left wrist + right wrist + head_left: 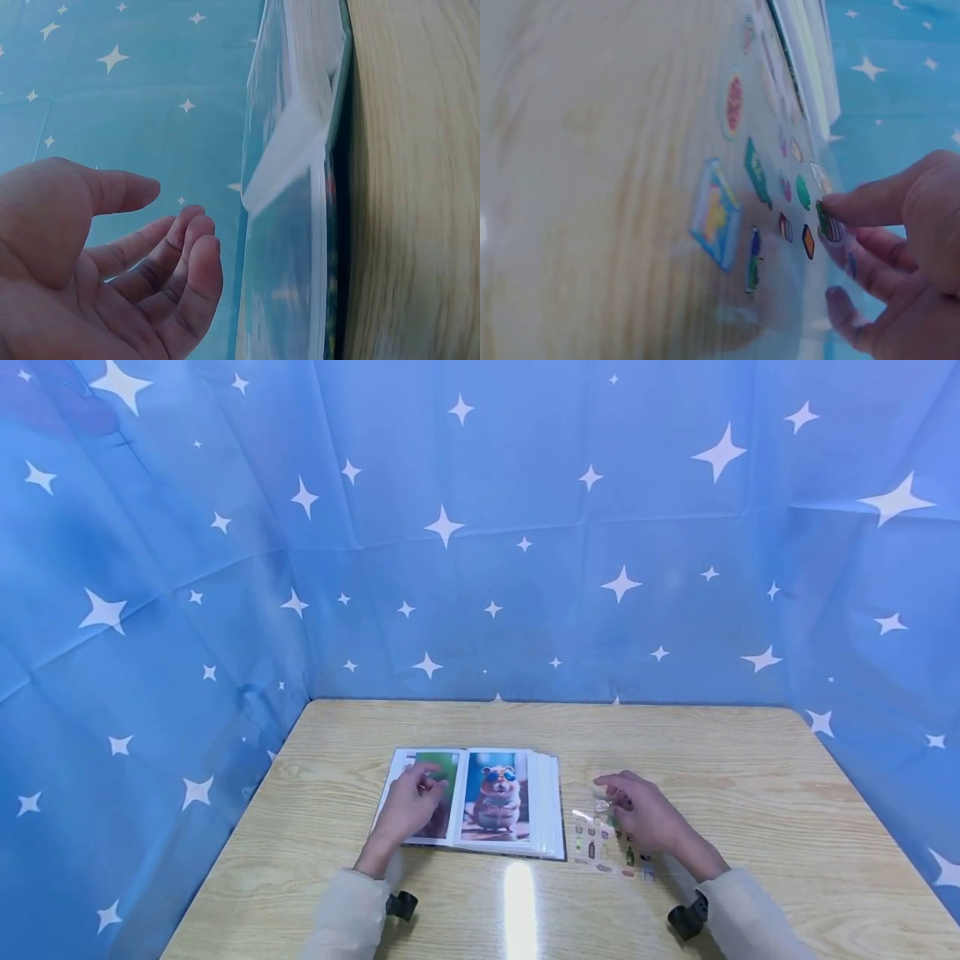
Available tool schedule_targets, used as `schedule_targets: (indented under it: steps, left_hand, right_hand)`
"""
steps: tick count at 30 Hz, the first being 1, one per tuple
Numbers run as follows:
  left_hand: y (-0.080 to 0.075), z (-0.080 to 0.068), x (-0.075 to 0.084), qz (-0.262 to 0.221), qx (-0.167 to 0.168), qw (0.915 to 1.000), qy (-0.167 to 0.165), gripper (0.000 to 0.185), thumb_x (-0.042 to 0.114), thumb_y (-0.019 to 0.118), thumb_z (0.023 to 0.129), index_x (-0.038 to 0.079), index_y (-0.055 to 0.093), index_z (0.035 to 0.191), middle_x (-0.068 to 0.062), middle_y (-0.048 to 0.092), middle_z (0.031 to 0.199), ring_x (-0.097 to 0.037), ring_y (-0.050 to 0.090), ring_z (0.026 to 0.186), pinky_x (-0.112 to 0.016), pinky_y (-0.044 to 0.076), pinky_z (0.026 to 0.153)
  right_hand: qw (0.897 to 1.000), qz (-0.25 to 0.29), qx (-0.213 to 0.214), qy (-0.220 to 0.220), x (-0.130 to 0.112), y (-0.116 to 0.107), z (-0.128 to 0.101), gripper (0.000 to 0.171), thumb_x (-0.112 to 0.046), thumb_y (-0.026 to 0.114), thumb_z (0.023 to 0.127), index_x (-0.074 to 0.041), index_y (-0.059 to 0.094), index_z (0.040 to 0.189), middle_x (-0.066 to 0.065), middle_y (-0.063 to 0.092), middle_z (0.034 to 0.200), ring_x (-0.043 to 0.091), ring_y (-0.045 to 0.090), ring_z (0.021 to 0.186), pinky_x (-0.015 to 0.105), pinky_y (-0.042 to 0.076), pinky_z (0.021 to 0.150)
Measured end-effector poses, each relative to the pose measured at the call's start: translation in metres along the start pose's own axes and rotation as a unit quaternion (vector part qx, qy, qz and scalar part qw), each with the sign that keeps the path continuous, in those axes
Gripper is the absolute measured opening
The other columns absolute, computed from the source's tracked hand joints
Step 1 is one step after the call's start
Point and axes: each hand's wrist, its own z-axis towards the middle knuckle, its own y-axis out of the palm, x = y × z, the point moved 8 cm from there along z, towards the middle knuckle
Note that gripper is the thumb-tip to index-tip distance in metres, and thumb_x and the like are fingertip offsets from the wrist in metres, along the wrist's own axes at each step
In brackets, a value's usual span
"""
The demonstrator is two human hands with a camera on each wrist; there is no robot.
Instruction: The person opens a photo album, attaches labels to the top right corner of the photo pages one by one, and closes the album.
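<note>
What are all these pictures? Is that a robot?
No robot: these are a person's bare left hand and right hand. The wide picture comes from a camera on the head; the two close-ups come from small black wrist cameras. On the pale wood-grained table lies an open photo album with white pages. Beside it is a clear plastic sheet of colourful stickers. The right hand pinches the sheet. The left hand hovers over the album, holding nothing.
</note>
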Motion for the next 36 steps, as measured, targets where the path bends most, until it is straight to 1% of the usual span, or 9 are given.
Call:
schedule_targets:
  steps: [3,9,12,17,23,26,29,33,36]
  left_hand:
    - [0.007,0.0,0.007,-0.012,-0.017,0.9996,0.019,0.03,0.013,0.064,0.096,0.0,0.063,0.123,-0.003,0.066,0.084,-0.012,0.057,0.066,-0.027,0.048,0.063]
    - [0.023,-0.002,0.018,-0.024,-0.047,0.9981,0.032,0.031,0.017,0.062,0.098,0.004,0.063,0.127,-0.002,0.065,0.089,-0.012,0.057,0.072,-0.026,0.048,0.059]
    - [0.031,-0.002,0.025,-0.028,-0.061,0.9971,0.035,0.032,0.019,0.061,0.098,0.005,0.062,0.128,-0.002,0.065,0.09,-0.012,0.058,0.07,-0.026,0.048,0.057]
    - [0.045,-0.003,0.038,-0.041,-0.078,0.9947,0.053,0.031,0.016,0.062,0.097,0.005,0.063,0.126,-0.003,0.067,0.09,-0.011,0.06,0.07,-0.026,0.051,0.056]
    - [0.059,-0.003,0.051,-0.053,-0.091,0.9917,0.073,0.029,0.014,0.064,0.095,0.005,0.064,0.123,-0.007,0.069,0.092,-0.009,0.061,0.076,-0.024,0.053,0.063]
    - [0.065,-0.003,0.057,-0.065,-0.093,0.9901,0.082,0.029,0.011,0.064,0.095,0.004,0.064,0.123,-0.007,0.068,0.091,-0.01,0.062,0.077,-0.024,0.053,0.067]
    - [0.069,-0.003,0.064,-0.069,-0.095,0.9891,0.089,0.031,0.014,0.064,0.095,0.004,0.064,0.124,-0.004,0.068,0.092,-0.011,0.063,0.081,-0.024,0.054,0.073]
    - [0.078,-0.004,0.071,-0.088,-0.108,0.9857,0.094,0.032,0.019,0.064,0.096,0.006,0.063,0.126,-0.003,0.07,0.098,-0.015,0.066,0.089,-0.026,0.055,0.079]
    - [0.086,-0.004,0.076,-0.114,-0.123,0.9815,0.092,0.031,0.02,0.064,0.097,0.01,0.063,0.126,-0.007,0.071,0.105,-0.017,0.068,0.095,-0.027,0.055,0.083]
  right_hand:
    - [1.0,0.009,0.009,-0.015,-0.003,-0.004,-0.001,0.041,0.006,0.063,0.09,-0.002,0.061,0.13,0.001,0.062,0.1,0.018,0.063,0.093,0.033,0.056,0.076]
    - [0.997,0.027,0.042,-0.051,-0.012,-0.015,-0.003,0.034,0.006,0.066,0.088,-0.002,0.067,0.121,-0.001,0.067,0.095,0.015,0.065,0.087,0.028,0.055,0.073]
    - [0.997,0.035,0.04,-0.051,-0.016,-0.019,-0.003,0.035,0.005,0.067,0.087,-0.002,0.067,0.121,0.001,0.068,0.095,0.012,0.063,0.084,0.026,0.054,0.071]
    - [0.997,0.047,0.027,-0.047,-0.027,-0.025,-0.002,0.036,0.006,0.067,0.086,-0.001,0.066,0.121,0.002,0.068,0.093,0.01,0.061,0.078,0.024,0.053,0.067]
    - [0.996,0.048,0.022,-0.065,-0.042,-0.037,-0.003,0.033,0.004,0.068,0.087,0.001,0.066,0.12,0.006,0.068,0.091,0.011,0.061,0.074,0.023,0.052,0.063]
    - [0.997,0.049,0.016,-0.064,-0.045,-0.042,-0.003,0.031,0.001,0.066,0.09,-0.001,0.066,0.121,0.007,0.068,0.09,0.01,0.06,0.074,0.024,0.052,0.061]
    - [0.997,0.05,0.01,-0.065,-0.048,-0.045,-0.002,0.029,-0.004,0.065,0.093,-0.004,0.066,0.122,0.005,0.068,0.091,0.008,0.06,0.074,0.024,0.052,0.061]
    - [0.996,0.057,0.006,-0.07,-0.055,-0.049,-0.001,0.03,-0.004,0.067,0.092,-0.008,0.067,0.122,0.003,0.068,0.093,0.007,0.06,0.076,0.025,0.052,0.062]
    - [0.996,0.062,0.002,-0.067,-0.062,-0.05,0.001,0.03,-0.004,0.067,0.092,-0.01,0.068,0.121,0.001,0.068,0.093,0.009,0.059,0.076,0.025,0.052,0.063]
